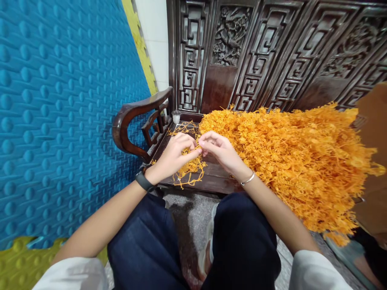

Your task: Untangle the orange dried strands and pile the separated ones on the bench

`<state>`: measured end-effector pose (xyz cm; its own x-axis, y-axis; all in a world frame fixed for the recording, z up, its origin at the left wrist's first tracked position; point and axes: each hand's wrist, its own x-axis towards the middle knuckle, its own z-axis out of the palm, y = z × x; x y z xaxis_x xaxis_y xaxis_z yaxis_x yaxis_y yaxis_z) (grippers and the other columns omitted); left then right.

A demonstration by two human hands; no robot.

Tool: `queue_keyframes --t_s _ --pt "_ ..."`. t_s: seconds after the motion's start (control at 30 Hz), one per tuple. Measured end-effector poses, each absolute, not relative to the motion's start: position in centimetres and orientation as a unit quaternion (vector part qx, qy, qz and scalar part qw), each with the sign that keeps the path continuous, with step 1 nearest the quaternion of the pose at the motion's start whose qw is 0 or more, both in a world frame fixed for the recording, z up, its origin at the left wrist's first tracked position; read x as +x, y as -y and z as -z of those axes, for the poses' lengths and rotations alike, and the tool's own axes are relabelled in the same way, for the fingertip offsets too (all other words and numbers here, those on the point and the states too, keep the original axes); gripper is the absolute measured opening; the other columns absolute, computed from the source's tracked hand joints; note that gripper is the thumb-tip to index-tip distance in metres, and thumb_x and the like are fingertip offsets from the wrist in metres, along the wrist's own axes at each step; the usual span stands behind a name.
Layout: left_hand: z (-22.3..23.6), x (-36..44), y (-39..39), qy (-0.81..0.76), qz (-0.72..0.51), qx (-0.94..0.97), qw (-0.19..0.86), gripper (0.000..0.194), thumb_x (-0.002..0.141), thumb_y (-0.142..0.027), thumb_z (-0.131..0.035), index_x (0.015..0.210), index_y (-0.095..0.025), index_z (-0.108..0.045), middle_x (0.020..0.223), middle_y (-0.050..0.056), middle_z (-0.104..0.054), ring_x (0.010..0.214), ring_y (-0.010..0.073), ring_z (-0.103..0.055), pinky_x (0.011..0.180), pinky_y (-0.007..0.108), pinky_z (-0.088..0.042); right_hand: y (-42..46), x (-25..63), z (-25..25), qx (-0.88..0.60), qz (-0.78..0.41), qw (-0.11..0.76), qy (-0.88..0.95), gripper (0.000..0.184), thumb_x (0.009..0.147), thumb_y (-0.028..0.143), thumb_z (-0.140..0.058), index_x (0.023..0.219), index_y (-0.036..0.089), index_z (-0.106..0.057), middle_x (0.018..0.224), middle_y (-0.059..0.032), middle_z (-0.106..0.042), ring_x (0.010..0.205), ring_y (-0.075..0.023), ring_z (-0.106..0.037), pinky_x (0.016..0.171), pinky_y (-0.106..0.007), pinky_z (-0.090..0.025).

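Orange strands are trailing in loops beneath my left fingers and right fingers, both pinching them; tugging carelessly could be tightening snags.

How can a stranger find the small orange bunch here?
Start from the dark wooden bench with the carved back. On its seat, between the curved armrest and the large orange pile, look for the small bunch, partly hidden by the left hand. Unlike the dense pile, it is thin and stringy, with dark wood showing through.
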<state>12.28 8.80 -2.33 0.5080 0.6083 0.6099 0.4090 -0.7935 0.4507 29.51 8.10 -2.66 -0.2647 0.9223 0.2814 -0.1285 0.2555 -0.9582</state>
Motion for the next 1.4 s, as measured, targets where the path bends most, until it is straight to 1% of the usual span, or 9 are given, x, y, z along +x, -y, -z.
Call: queue_keyframes --t_s 0.23,0.37,0.53,0.7,0.83,0.97,1.2,1.3,1.4 --pt "1.6 11.9 -8.7 -0.285 -0.388 0.868 0.124 0.029 0.091 -0.025 -0.043 0.066 -0.018 -0.055 0.087 0.004 -0.065 0.087 0.0166 -0.053 0.085 0.034 -0.04 -8.2 29.7 2.6 -0.32 -0.505 0.516 0.613 0.019 0.073 0.034 -0.07 0.078 0.019 -0.06 0.069 0.0038 -0.055 0.06 -0.0071 -0.049 0.059 -0.023 -0.043" --pt "1.8 11.8 -9.0 -0.3 -0.39 0.862 0.117 0.027 0.09 -0.026 -0.044 0.068 -0.018 -0.055 0.087 0.003 -0.065 0.087 0.0169 -0.054 0.084 0.034 -0.041 -8.0 29.7 2.4 -0.324 -0.506 0.492 0.63 0.02 0.073 0.035 -0.071 0.079 0.019 -0.059 0.073 0.0029 -0.058 0.062 -0.0075 -0.051 0.061 -0.024 -0.045" --pt "1.8 11.7 -8.9 -0.3 -0.377 0.867 0.128 0.027 0.093 -0.028 -0.041 0.073 -0.017 -0.055 0.089 0.004 -0.064 0.088 0.0171 -0.053 0.083 0.033 -0.041 -7.9 29.8 2.2 -0.311 -0.531 0.479 0.626 0.024 0.068 0.029 -0.076 0.08 0.019 -0.058 0.075 0.0028 -0.062 0.066 -0.0082 -0.056 0.068 -0.026 -0.048" --pt "1.5 11.6 -8.7 -0.269 -0.34 0.887 0.158 0.026 0.092 -0.033 -0.044 0.075 -0.019 -0.056 0.093 0.004 -0.063 0.094 0.018 -0.052 0.088 0.034 -0.04 -8.1 30.1 2.5 -0.325 -0.501 0.527 0.604 0.024 0.067 0.033 -0.076 0.077 0.019 -0.06 0.073 0.0021 -0.062 0.065 -0.0092 -0.056 0.065 -0.026 -0.048" --pt "1.5 11.5 -8.8 -0.266 -0.329 0.893 0.155 0.024 0.091 -0.032 -0.045 0.075 -0.019 -0.058 0.095 0.004 -0.063 0.096 0.0183 -0.051 0.09 0.034 -0.04 -8.0 30.0 2.6 -0.345 -0.458 0.554 0.603 0.026 0.064 0.033 -0.078 0.078 0.019 -0.061 0.075 0.0013 -0.062 0.069 -0.011 -0.057 0.068 -0.028 -0.049" --pt "1.6 11.8 -8.8 -0.262 -0.349 0.888 0.142 0.022 0.09 -0.028 -0.047 0.074 -0.019 -0.058 0.094 0.004 -0.062 0.096 0.0184 -0.051 0.091 0.035 -0.039 -8.0 29.7 2.6 -0.366 -0.419 0.577 0.598 0.025 0.065 0.03 -0.077 0.081 0.02 -0.061 0.072 0.0017 -0.061 0.067 -0.0117 -0.056 0.067 -0.029 -0.048" --pt "1.7 12.4 -8.4 -0.312 -0.388 0.863 0.082 0.021 0.089 -0.023 -0.047 0.07 -0.017 -0.054 0.106 0.008 -0.054 0.103 0.0202 -0.046 0.094 0.038 -0.037 -8.6 28.7 3.0 -0.377 -0.379 0.631 0.562 0.021 0.066 0.024 -0.074 0.079 0.021 -0.058 0.076 0.0009 -0.059 0.069 -0.0119 -0.055 0.069 -0.03 -0.047" --pt "1.6 12.6 -8.3 -0.322 -0.399 0.855 0.075 0.021 0.089 -0.022 -0.047 0.07 -0.017 -0.053 0.106 0.008 -0.054 0.103 0.0207 -0.045 0.093 0.039 -0.037 -8.4 27.7 2.9 -0.385 -0.349 0.651 0.554 0.019 0.068 0.025 -0.072 0.079 0.022 -0.057 0.078 0.0001 -0.059 0.071 -0.0133 -0.055 0.069 -0.031 -0.048" --pt "1.3 12.7 -8.0 -0.331 -0.404 0.85 0.071 0.02 0.089 -0.021 -0.046 0.07 -0.018 -0.052 0.104 0.008 -0.054 0.104 0.0212 -0.044 0.093 0.04 -0.038 -8.8 27.6 2.6 -0.381 -0.332 0.663 0.553 0.019 0.066 0.023 -0.072 0.077 0.022 -0.057 0.077 0.0002 -0.06 0.071 -0.0136 -0.055 0.069 -0.031 -0.048"
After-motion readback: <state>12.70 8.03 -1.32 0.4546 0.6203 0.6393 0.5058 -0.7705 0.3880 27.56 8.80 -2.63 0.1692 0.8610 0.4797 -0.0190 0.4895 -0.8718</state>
